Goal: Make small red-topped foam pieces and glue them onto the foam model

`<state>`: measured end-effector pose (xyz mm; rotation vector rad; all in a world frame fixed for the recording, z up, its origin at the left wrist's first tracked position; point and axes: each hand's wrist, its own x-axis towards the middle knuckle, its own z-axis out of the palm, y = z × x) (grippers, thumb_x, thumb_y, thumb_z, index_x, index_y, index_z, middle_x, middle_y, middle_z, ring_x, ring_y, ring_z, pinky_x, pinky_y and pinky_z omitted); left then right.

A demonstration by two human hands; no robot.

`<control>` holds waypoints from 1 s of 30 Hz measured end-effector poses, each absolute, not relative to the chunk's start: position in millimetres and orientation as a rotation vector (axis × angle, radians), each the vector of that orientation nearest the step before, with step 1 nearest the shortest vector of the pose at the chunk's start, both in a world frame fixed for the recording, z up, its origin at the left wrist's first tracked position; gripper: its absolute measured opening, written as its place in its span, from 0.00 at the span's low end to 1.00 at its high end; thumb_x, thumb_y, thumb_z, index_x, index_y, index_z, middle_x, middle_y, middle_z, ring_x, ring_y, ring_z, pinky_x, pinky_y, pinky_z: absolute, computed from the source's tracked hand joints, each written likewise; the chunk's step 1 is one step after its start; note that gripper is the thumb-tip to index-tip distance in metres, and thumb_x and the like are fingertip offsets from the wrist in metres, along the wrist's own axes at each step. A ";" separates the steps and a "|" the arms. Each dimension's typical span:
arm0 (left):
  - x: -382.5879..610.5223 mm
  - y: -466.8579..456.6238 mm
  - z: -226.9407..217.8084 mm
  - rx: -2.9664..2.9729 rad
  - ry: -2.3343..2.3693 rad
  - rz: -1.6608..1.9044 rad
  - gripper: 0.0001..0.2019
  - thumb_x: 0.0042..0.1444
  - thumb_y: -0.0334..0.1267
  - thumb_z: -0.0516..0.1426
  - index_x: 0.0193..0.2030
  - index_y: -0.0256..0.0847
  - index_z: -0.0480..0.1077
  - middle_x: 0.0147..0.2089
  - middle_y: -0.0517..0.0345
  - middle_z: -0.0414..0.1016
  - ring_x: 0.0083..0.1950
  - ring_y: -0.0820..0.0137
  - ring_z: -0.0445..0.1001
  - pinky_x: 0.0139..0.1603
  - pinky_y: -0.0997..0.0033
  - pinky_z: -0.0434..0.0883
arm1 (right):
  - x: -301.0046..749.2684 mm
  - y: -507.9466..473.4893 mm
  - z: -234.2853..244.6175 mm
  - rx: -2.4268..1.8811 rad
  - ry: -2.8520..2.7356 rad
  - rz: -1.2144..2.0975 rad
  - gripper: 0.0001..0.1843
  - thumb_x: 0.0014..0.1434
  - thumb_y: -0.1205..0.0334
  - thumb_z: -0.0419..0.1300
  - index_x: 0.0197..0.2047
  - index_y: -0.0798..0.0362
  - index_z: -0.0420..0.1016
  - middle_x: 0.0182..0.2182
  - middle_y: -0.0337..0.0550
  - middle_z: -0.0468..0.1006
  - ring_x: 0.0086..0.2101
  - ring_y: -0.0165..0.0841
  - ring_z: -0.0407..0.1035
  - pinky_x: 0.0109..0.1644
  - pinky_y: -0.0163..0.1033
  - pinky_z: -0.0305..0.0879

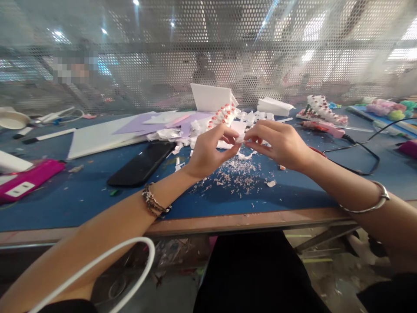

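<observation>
"Your fingers?"

"My left hand and right hand pinch a small white piece, right of the black phone."

"The pink tool?"

"Also right of the phone, farther."

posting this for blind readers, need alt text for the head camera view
A person's left hand and right hand hold a small white piece over a blue table. Pale scraps lie scattered nearby, with a black phone to the left and a pink corded tool to the right.
</observation>
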<state>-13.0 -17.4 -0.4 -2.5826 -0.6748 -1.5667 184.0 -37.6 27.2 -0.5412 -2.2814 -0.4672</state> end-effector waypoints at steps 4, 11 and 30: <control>-12.2 -17.3 -1.1 -2.597 -0.667 -1.606 0.08 0.49 0.35 0.59 0.38 0.42 0.67 0.33 0.59 0.73 0.32 0.74 0.73 0.35 0.73 0.75 | 183.4 -39.1 28.1 -0.526 -2.296 -0.474 0.10 0.61 0.63 0.49 0.35 0.57 0.69 0.28 0.41 0.69 0.28 0.24 0.62 0.32 0.32 0.59; -9.4 -18.1 -1.2 -2.723 -0.567 -1.593 0.07 0.49 0.32 0.58 0.36 0.38 0.68 0.34 0.60 0.74 0.32 0.78 0.72 0.34 0.78 0.74 | 184.2 -40.1 30.3 -0.596 -2.263 -0.468 0.09 0.60 0.65 0.49 0.33 0.58 0.68 0.27 0.40 0.68 0.27 0.23 0.60 0.31 0.31 0.58; -7.7 -17.4 -2.4 -2.768 -0.609 -1.712 0.07 0.49 0.32 0.59 0.36 0.38 0.68 0.32 0.61 0.73 0.30 0.79 0.71 0.31 0.80 0.73 | 183.9 -38.0 27.7 -0.601 -2.296 -0.344 0.09 0.60 0.63 0.51 0.34 0.58 0.69 0.28 0.41 0.68 0.28 0.24 0.61 0.32 0.32 0.58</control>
